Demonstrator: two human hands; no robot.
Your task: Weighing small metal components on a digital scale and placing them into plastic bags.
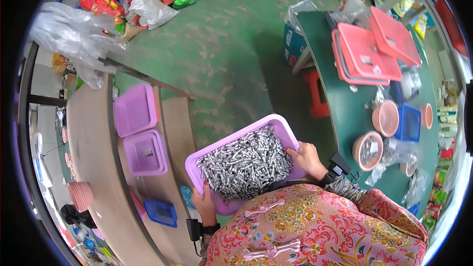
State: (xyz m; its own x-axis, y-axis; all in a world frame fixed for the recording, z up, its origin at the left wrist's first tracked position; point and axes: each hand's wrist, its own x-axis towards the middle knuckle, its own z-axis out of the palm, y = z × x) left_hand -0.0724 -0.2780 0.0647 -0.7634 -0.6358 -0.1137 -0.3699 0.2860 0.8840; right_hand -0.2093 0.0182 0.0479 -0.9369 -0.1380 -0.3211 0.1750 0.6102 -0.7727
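A light purple plastic basket (pixel 280 122) is held level in front of my body, with its near side close to my patterned pink smock (pixel 315 216). Heaped inside are many small, elongated silver metal pieces (pixel 246 162); their exact kind is too small to make out. My left hand (pixel 203 202) grips the basket's left near corner, thumb up along the wall. On the right side my right hand (pixel 308 159) is closed round the rim, its thumb over the top edge. The fingers beneath the basket are mostly hidden.
A wooden shelf unit at left holds purple trays (pixel 135 111) and a blue tray (pixel 160 213). On the green table (pixel 322 49) at right stand pink trays (pixel 364 54), a bowl of metal pieces (pixel 367 150) and a blue bin (pixel 408 122). A red stool (pixel 318 96) is partly under it.
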